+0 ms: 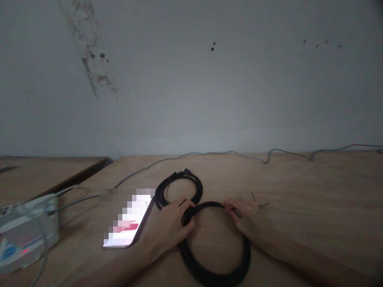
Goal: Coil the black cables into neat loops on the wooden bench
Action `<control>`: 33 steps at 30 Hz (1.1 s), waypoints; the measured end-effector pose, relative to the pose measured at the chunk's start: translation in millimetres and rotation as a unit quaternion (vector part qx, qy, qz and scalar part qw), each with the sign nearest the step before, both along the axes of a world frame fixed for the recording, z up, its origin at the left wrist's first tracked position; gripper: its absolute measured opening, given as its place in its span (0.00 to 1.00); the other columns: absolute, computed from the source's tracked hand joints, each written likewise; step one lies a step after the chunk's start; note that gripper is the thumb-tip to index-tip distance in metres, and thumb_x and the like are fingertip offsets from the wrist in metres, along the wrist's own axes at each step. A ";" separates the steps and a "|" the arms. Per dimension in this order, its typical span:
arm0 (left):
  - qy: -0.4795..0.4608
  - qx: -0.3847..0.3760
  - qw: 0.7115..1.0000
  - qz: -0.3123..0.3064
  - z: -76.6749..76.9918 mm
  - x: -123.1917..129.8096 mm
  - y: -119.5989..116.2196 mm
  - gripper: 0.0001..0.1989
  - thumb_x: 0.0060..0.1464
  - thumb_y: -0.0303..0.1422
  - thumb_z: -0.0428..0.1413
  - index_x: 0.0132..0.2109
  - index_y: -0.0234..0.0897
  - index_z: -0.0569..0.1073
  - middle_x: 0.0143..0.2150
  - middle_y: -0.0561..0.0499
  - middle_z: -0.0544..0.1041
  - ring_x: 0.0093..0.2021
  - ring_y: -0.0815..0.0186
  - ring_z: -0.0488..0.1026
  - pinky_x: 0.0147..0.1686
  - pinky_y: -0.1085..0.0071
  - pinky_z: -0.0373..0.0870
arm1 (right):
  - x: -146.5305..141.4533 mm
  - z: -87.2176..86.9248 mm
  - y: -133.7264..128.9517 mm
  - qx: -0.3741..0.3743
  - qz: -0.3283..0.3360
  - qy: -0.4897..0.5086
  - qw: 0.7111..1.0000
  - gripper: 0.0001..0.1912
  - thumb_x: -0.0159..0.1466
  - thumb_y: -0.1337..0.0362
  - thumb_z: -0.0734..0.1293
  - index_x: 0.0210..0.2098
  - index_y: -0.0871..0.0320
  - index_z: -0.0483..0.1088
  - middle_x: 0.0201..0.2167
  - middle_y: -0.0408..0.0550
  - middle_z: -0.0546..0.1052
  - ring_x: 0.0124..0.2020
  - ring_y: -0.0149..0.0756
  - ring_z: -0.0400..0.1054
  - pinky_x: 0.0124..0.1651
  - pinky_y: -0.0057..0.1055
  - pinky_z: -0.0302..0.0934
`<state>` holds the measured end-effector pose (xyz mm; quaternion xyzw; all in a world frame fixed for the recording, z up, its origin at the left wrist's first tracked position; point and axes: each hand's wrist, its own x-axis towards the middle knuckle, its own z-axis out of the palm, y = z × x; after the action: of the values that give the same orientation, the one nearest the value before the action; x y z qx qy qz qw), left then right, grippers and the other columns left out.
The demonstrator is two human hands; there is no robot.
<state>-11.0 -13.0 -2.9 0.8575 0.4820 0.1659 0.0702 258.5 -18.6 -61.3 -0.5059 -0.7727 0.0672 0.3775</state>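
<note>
A coiled black cable (247, 259) lies on the wooden table in front of me, forming a large ring. My left hand (176, 219) is closed around the bundled loops at the ring's upper left. At the upper right of the same ring, my right hand (243, 215) pinches the cable between thumb and fingers. Just behind my left hand rests a second black cable coil (199, 187), with a plug (186, 171) at its far side. A few thin dark ties or wire pieces (263, 205) show beside my right hand's knuckles.
A phone (127, 235) with a lit, partly blurred screen lies left of my left hand. Farther left stands a white power strip (44, 215) with cords. A thin grey cable (161, 160) runs along the table's back by the wall (191, 99).
</note>
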 end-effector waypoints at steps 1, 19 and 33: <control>-0.002 -0.001 1.000 -0.001 0.6 0.0 0.0 0.13 0.59 0.33 0.54 0.51 0.45 0.73 0.50 0.51 0.76 0.47 0.58 0.76 0.45 0.63 0.70 | 0.0 0.3 0.2 -0.003 -0.002 -0.002 1.000 0.15 0.62 0.73 0.62 0.40 0.51 0.77 0.37 0.46 0.82 0.40 0.42 0.75 0.46 0.39 0.67; -0.014 -0.013 1.000 0.004 3.0 2.1 0.0 0.12 0.57 0.33 0.55 0.48 0.45 0.75 0.49 0.51 0.76 0.47 0.58 0.76 0.45 0.65 0.70 | 19.9 14.4 20.4 -0.153 0.103 0.120 0.975 0.05 0.62 0.65 0.69 0.37 0.53 0.78 0.33 0.46 0.82 0.33 0.38 0.75 0.34 0.32 0.67; -0.001 0.005 1.000 -0.004 -2.9 -2.2 2.7 0.14 0.59 0.34 0.54 0.52 0.45 0.74 0.53 0.49 0.75 0.50 0.57 0.76 0.48 0.63 0.70 | 25.1 20.7 19.0 -0.126 0.153 0.073 0.978 0.11 0.64 0.64 0.67 0.40 0.50 0.82 0.37 0.45 0.84 0.37 0.39 0.77 0.39 0.33 0.71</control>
<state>-13.1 -10.3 -5.7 0.8598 0.4773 0.1684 0.0673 283.6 0.3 -40.6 -0.4193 -0.7964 0.2576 0.3514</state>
